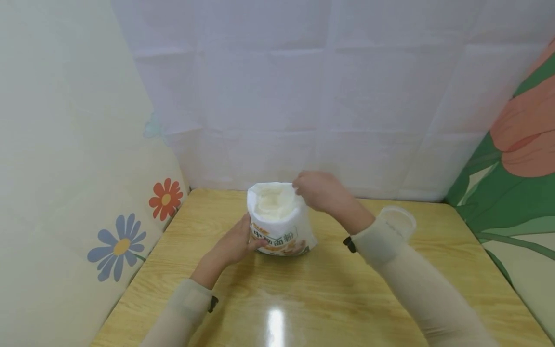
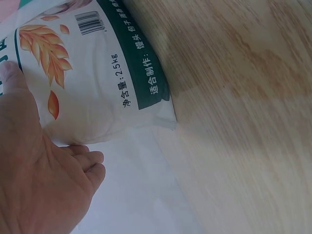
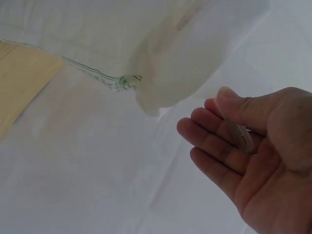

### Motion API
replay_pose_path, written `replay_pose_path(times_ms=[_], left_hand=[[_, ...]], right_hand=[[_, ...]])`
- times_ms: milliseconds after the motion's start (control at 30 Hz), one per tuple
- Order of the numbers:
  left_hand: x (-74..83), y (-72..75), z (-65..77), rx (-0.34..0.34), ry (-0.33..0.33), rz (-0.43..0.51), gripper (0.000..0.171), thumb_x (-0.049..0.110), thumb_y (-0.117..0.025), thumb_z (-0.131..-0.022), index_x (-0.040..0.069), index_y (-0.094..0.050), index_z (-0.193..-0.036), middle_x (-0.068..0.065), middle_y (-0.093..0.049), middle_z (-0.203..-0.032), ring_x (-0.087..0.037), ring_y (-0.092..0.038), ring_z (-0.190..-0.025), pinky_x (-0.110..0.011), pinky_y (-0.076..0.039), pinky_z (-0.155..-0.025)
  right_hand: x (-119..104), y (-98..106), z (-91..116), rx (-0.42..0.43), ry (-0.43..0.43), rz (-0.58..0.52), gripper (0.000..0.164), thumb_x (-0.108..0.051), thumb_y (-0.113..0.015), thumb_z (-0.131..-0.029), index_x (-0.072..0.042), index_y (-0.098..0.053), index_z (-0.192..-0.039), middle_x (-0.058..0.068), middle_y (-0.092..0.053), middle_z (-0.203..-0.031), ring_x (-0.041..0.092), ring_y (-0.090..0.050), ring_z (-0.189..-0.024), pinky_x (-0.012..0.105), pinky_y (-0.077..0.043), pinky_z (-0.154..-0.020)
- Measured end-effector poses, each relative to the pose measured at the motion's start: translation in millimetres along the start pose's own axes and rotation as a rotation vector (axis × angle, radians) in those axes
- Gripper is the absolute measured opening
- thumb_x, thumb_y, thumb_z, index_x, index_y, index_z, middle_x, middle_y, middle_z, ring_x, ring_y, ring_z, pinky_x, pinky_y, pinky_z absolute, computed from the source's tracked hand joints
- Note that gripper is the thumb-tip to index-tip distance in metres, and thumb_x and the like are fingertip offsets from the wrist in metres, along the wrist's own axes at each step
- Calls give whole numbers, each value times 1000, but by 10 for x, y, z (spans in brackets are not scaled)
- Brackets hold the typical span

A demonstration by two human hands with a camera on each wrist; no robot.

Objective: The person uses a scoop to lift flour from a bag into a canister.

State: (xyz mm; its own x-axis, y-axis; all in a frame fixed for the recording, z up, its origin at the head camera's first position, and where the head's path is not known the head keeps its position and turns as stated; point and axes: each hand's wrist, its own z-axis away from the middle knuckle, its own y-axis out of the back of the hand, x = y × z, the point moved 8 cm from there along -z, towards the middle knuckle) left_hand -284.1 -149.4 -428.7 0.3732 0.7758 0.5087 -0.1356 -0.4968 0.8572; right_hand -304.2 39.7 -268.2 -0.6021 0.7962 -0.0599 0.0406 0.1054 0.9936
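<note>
An open bag of flour (image 1: 279,226) stands upright on the table, pale flour showing in its mouth. My left hand (image 1: 236,241) grips its lower left side. In the left wrist view the thumb (image 2: 12,80) lies on the printed front, and the fingers curl at the bag's edge. Over the right rim of the bag is my right hand (image 1: 318,190). Between thumb and fingers it pinches a thin clear plastic handle (image 3: 241,136) with a slot near its end. The handle's other end is not visible, so its kind is unclear.
A clear plastic container (image 1: 399,221) stands on the wooden table (image 1: 277,284) to the right, partly behind my right sleeve. A white sheet (image 1: 277,96) hangs behind the table. Flower-patterned walls (image 1: 121,246) rise at both sides.
</note>
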Motion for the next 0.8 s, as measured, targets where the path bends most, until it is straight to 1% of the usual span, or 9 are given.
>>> replay_pose_path(times_ms=[200, 367, 567, 667, 800], left_hand=[[32, 15, 19, -3, 9, 3, 98, 54, -64, -93, 11, -6, -161, -12, -41, -152, -29, -36, -146, -45, -32, -122], [50, 11, 16, -1, 9, 15, 99, 54, -64, -93, 12, -7, -161, -11, -42, -151, -28, -37, -146, -45, -32, -122], [46, 10, 14, -3, 10, -3, 99, 54, -64, -93, 10, -7, -161, -13, -44, -149, -29, -40, -144, -45, -34, -121], [53, 15, 17, -1, 8, 5, 99, 53, -64, -93, 9, -7, -161, -13, -44, -149, -29, -40, -144, -45, -34, -121], [68, 23, 25, 14, -3, 28, 97, 51, -66, -93, 8, -10, -160, -13, -46, -147, -30, -42, -142, -47, -35, -120]], right_hand=[[-4, -157, -35, 23, -13, -93, 26, -17, -61, -101, -6, -70, -124, 13, -69, -123, 31, -65, -113, 45, -57, -97], [-33, -239, -70, 41, -8, -142, 27, -18, -61, -102, -6, -70, -124, 12, -71, -116, 30, -66, -108, 44, -56, -97], [-35, -256, -101, 124, -4, -211, 25, -19, -63, -101, -6, -72, -119, 11, -72, -109, 29, -67, -104, 44, -56, -95], [-22, -281, -109, 145, -22, -272, 26, -19, -64, -100, -5, -72, -120, 12, -72, -112, 30, -67, -106, 45, -55, -98], [-6, -354, -127, 139, -49, -349, 28, -20, -63, -101, -5, -70, -123, 13, -71, -119, 31, -66, -112, 46, -53, -102]])
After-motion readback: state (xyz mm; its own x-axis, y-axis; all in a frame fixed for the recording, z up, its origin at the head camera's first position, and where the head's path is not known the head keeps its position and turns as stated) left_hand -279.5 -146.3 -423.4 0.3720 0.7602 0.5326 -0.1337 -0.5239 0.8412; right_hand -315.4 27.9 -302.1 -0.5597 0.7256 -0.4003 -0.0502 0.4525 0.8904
